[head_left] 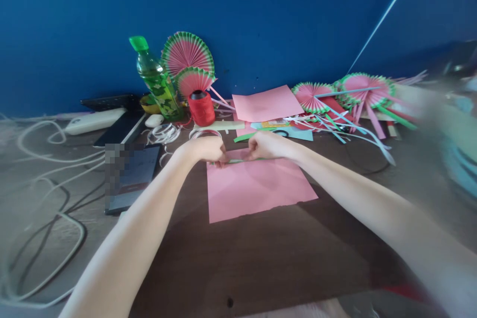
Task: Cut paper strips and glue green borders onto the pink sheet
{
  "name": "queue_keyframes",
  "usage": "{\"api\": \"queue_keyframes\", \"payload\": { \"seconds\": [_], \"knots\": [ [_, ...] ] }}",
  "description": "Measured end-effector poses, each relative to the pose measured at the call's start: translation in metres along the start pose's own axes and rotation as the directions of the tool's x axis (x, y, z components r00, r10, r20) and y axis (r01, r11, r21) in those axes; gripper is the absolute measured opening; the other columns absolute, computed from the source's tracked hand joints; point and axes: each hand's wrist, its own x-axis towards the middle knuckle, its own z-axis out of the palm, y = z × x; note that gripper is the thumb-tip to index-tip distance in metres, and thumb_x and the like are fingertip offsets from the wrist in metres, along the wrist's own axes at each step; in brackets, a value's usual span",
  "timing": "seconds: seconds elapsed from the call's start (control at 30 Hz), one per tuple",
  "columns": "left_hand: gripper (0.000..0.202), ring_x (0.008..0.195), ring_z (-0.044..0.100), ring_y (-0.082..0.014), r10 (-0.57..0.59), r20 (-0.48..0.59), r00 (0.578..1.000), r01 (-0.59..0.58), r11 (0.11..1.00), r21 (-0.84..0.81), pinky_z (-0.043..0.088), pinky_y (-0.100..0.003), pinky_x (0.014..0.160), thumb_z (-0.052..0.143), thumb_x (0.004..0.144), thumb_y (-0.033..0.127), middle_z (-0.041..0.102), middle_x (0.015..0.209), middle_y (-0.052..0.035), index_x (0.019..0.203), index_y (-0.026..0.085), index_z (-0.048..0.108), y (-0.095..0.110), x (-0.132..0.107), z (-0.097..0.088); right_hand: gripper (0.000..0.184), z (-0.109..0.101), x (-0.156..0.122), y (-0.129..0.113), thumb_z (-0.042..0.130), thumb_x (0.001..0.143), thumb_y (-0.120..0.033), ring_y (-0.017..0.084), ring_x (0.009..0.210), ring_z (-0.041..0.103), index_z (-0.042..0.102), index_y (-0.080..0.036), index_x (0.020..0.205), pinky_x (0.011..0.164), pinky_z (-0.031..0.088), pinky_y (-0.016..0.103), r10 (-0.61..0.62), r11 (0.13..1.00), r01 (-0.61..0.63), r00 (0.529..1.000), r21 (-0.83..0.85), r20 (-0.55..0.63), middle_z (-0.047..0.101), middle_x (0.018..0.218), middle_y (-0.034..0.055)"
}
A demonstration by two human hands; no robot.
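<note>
A pink paper sheet (257, 189) lies flat on the dark table, its near edge slightly ragged. Along its far edge runs a thin green and white paper strip (235, 161). My left hand (210, 150) is closed, fingertips pinching the strip near the sheet's far left corner. My right hand (265, 146) pinches the same strip further right, its fingertips partly hidden. A narrow part of the strip shows between the two hands.
Behind the hands stand a green bottle (156, 79), a red thread spool (201, 108) and pleated paper fans (188, 54). Another pink sheet (267, 104), loose paper strips (335, 121) and more fans lie at back right. Phones and white cables (80, 228) are on the left.
</note>
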Motion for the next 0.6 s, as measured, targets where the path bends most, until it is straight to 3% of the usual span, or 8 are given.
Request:
{"api": "queue_keyframes", "payload": {
  "seconds": [0.2,0.4,0.6],
  "knots": [
    [0.022,0.060,0.058,-0.0152,-0.048,-0.112,0.993,0.054,0.997,0.053,0.035,-0.022,0.053,0.057,0.064,0.034,0.070,0.067,-0.0053,0.055,0.017,0.067,0.003,0.001,0.005,0.022,-0.002,-0.002,-0.002,0.068,0.063,-0.041,0.015,0.067,0.054,0.064,-0.019,0.065,0.054,0.034,0.025,-0.006,1.000,0.006,1.000,0.001,0.007,0.062,0.068,0.0010],
    [0.021,0.060,0.059,-0.0157,-0.062,-0.111,0.992,0.066,0.997,0.034,0.035,-0.023,0.052,0.055,0.063,0.029,0.070,0.068,-0.0059,0.051,0.018,0.067,0.005,0.003,0.007,0.015,-0.006,-0.003,0.002,0.066,0.065,-0.032,0.013,0.059,0.052,0.063,-0.018,0.065,0.050,0.033,0.024,-0.014,1.000,0.013,0.999,0.018,0.052,0.060,0.064,0.0006],
    [0.016,0.054,0.058,-0.0161,-0.025,-0.103,0.994,0.005,0.982,-0.187,0.039,-0.024,0.050,0.055,0.062,0.028,0.068,0.064,-0.0054,0.054,0.017,0.064,-0.007,0.001,-0.002,0.016,-0.009,-0.005,0.002,0.067,0.066,-0.031,0.012,0.061,0.051,0.060,-0.017,0.063,0.052,0.034,0.024,-0.036,0.999,0.034,0.997,0.029,0.069,0.059,0.066,0.0006]
  ]
}}
